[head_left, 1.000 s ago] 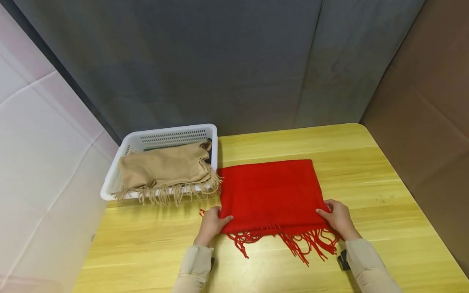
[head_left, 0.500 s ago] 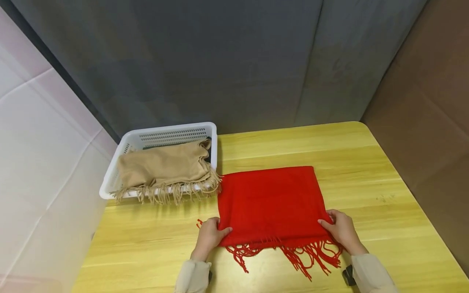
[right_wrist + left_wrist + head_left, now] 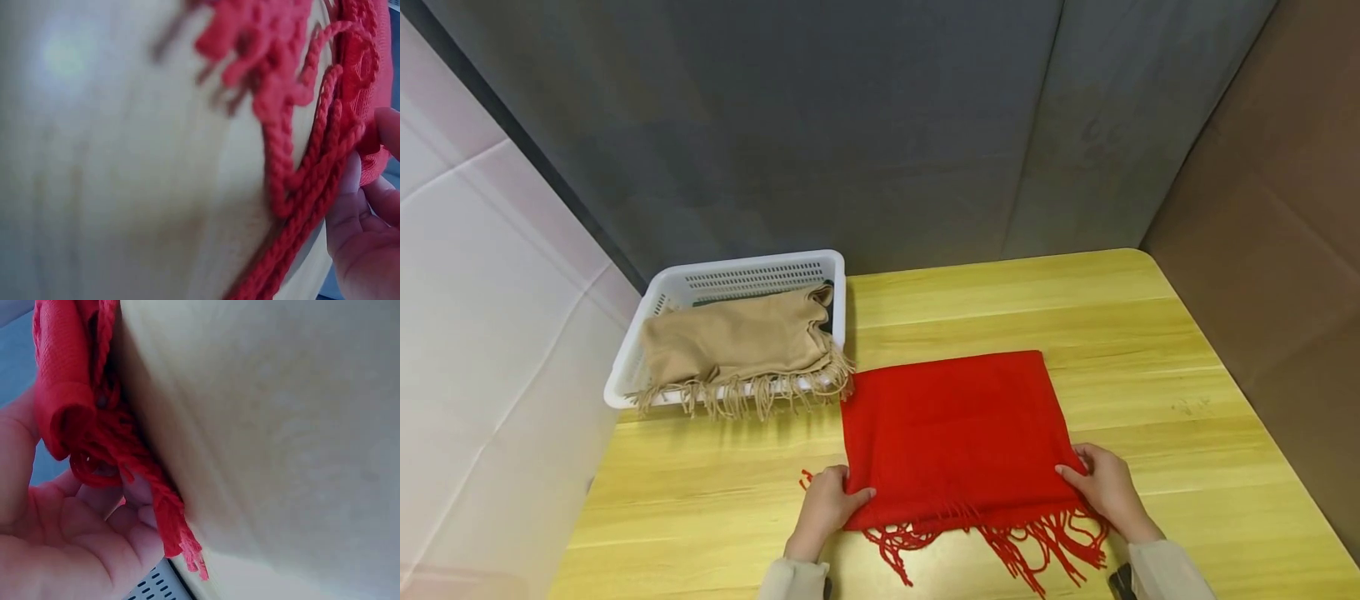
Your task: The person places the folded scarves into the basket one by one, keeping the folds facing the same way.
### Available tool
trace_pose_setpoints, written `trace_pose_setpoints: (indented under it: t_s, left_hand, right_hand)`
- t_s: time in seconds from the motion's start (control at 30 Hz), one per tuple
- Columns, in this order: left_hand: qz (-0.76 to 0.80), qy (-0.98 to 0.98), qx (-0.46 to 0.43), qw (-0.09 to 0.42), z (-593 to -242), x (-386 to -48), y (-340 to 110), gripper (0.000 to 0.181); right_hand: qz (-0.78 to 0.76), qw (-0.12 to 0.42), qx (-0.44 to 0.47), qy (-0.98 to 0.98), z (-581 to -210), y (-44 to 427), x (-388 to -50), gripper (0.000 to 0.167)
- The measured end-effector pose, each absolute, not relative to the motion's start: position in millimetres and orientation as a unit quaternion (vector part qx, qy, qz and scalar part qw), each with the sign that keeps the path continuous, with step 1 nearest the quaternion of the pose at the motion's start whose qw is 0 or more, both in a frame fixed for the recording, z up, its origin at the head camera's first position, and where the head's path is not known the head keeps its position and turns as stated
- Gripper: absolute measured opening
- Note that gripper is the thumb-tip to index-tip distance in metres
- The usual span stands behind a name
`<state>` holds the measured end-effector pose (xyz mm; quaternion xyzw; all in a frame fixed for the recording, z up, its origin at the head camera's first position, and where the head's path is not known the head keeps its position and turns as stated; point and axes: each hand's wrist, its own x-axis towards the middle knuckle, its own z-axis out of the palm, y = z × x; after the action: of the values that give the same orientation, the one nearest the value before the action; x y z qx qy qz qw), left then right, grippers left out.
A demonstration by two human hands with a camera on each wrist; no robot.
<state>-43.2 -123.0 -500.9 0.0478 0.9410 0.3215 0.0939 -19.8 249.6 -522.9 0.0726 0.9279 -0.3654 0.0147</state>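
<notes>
A red scarf, folded into a rectangle, lies on the table with its twisted fringe toward the person. My left hand grips its near left corner, thumb on top and fingers beneath the layers. At the near right corner, my right hand pinches the cloth in the same way. Up close in the left wrist view, the folded edge of the scarf sits between thumb and fingers. Red fringe strands hang beside the right fingers in the right wrist view.
A white plastic basket stands at the back left of the wooden table. Inside it lies a folded beige scarf, its fringe hanging over the front rim. Something dark shows beneath it. Grey, white and brown panels surround the table.
Both hands have drawn the red scarf toward the person, so its far edge now lies farther from the back of the table. The basket has stayed in place.
</notes>
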Motion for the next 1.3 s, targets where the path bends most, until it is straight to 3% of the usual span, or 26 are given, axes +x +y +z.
trace_pose_setpoints:
  t_s: [0.4, 0.7, 0.93, 1.2, 1.3]
  left_hand:
    - [0.309, 0.946, 0.033, 0.089, -499, -45, -130, 0.034]
    - [0.318, 0.947, -0.015, 0.049, -499, -63, -132, 0.038]
    - [0.352, 0.932, -0.014, 0.084, -491, -76, -125, 0.033]
    - [0.414, 0.908, -0.034, 0.052, -502, -77, -111, 0.028]
    - [0.465, 0.882, -0.064, 0.052, -506, -75, -113, 0.034]
  right_hand:
    - [-0.372, 0.074, 0.064, 0.923, -511, 259, -28, 0.046]
    - [-0.438, 0.051, 0.096, 0.893, -513, 271, -56, 0.056]
    - [-0.464, 0.073, 0.130, 0.873, -511, 273, -66, 0.068]
    - [-0.498, 0.078, 0.138, 0.853, -511, 266, -73, 0.066]
    - [-0.494, 0.077, 0.132, 0.856, -511, 265, -78, 0.063]
